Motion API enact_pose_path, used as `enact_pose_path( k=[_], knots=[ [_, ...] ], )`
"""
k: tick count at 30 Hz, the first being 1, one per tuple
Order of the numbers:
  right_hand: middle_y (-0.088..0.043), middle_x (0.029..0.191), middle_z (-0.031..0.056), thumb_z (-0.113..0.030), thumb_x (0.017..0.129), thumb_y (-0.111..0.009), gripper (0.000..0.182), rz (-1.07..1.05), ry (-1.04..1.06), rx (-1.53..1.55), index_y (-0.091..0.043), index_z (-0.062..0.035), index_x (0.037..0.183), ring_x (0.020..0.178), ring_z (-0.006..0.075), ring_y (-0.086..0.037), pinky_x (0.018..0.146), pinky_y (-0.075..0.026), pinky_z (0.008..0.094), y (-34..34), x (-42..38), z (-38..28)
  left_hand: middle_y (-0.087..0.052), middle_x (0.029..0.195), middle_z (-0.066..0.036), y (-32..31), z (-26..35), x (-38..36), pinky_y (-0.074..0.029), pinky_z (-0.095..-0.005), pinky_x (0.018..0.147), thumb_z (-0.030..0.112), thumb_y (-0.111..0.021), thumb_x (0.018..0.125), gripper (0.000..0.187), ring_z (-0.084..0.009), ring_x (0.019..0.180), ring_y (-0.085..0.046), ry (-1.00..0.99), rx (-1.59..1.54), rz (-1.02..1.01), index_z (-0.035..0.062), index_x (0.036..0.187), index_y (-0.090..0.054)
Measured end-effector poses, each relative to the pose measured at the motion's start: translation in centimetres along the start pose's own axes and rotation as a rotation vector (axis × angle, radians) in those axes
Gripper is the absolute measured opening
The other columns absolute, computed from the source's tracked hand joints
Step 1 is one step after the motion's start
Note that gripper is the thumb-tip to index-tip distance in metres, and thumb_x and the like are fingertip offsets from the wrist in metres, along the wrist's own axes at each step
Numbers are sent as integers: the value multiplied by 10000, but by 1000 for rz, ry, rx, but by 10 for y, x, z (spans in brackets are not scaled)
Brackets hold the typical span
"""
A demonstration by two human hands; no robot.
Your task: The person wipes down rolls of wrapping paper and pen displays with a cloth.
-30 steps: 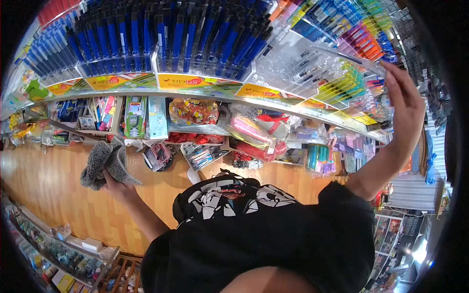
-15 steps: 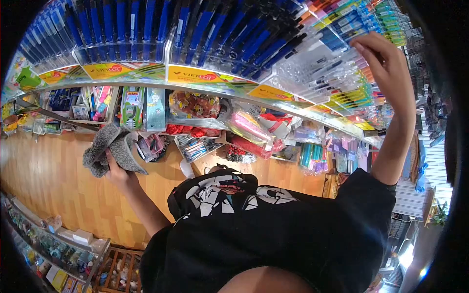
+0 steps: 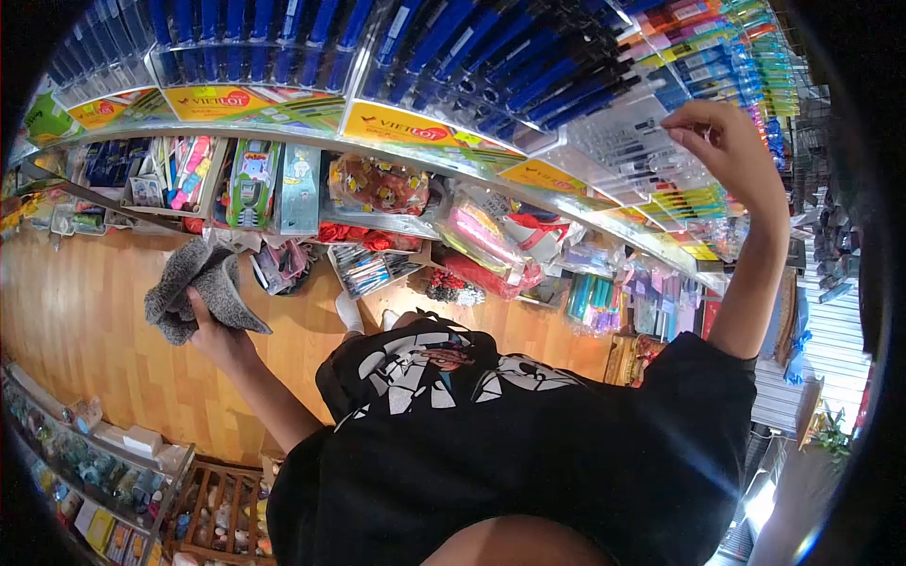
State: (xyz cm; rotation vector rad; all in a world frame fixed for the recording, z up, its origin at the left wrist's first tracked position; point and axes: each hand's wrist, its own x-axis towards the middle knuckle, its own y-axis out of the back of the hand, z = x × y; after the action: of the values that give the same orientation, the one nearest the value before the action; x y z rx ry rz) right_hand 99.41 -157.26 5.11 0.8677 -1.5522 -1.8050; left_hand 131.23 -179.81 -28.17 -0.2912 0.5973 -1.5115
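A crumpled grey cloth (image 3: pixel 222 291) is gripped in my left hand (image 3: pixel 219 338), over the wooden floor at the left. My right hand (image 3: pixel 722 141) is raised at the upper right beside the clear pen holders (image 3: pixel 613 141). Its thumb and fingertips are pinched together; what they hold, if anything, is too small to make out. Blue pens (image 3: pixel 453 47) stand in clear compartments along the top shelf, and colourful pens (image 3: pixel 746 75) stand behind my right hand.
Below the pen shelf, a lower shelf holds a green toy car box (image 3: pixel 253 184), a tray of pens (image 3: pixel 373 269) and plastic-wrapped goods (image 3: pixel 486 241). A glass shelf (image 3: pixel 113 448) and a wooden crate (image 3: pixel 222 505) stand at the lower left.
My right hand has moved slightly down and left in view, its fingers drawn closer together. The left hand with the cloth has shifted slightly left. The camera view has shifted a little.
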Motion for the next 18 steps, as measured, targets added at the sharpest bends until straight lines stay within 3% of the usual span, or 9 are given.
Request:
enact_pose_path(
  k=[6, 9, 12, 13, 15, 18],
  knots=[
    [-594, 707, 101, -139, 705, -607, 176, -132, 144, -56, -615, 0, 812, 633, 182, -554, 590, -430, 290, 4, 16, 10, -453, 1147, -111, 6, 0, -1, -440, -361, 832, 116, -551, 816, 419, -232, 983, -497, 27, -12, 22, 12, 1180, -372],
    [-588, 723, 107, -166, 722, -604, 209, -90, 11, -50, -605, -6, 857, 656, 187, -559, 620, -438, 298, 2, 12, 2, -450, 1154, -111, 16, 1, 3, -440, -361, 833, 127, -563, 808, 435, -228, 992, -495, 49, -42, 48, 15, 1183, -373],
    [-588, 774, 111, -193, 753, -583, 234, 256, 155, 62, -586, -15, 904, 682, 211, -555, 646, -432, 298, 5, 15, -3, -484, 1119, -117, 24, 4, 6, -446, -345, 817, 202, -545, 818, 424, -215, 985, -509, 158, -67, 105, -11, 1155, -401],
    [-588, 774, 111, -193, 753, -583, 234, 271, 152, 66, -586, -15, 904, 682, 211, -555, 646, -432, 298, 5, 18, -4, -484, 1119, -117, 25, 7, 7, -446, -345, 817, 202, -545, 818, 424, -215, 985, -509, 147, -70, 94, -11, 1155, -401],
    [-578, 839, 65, -152, 755, -586, 251, 173, 196, 85, -568, -36, 977, 721, 130, -526, 657, -417, 257, -1, 26, 0, -499, 1105, -116, 26, 6, 7, -440, -327, 819, 234, -535, 824, 421, -217, 971, -518, 237, -141, 92, -22, 1136, -417],
    [-561, 727, 48, -114, 753, -574, 191, 233, 214, 81, -572, -8, 912, 653, 121, -500, 607, -413, 258, -8, 36, 8, -498, 1108, -117, 29, 7, 0, -415, -344, 847, 264, -491, 827, 412, -220, 999, -501, 276, -110, -54, -14, 1123, -427]
  ],
)
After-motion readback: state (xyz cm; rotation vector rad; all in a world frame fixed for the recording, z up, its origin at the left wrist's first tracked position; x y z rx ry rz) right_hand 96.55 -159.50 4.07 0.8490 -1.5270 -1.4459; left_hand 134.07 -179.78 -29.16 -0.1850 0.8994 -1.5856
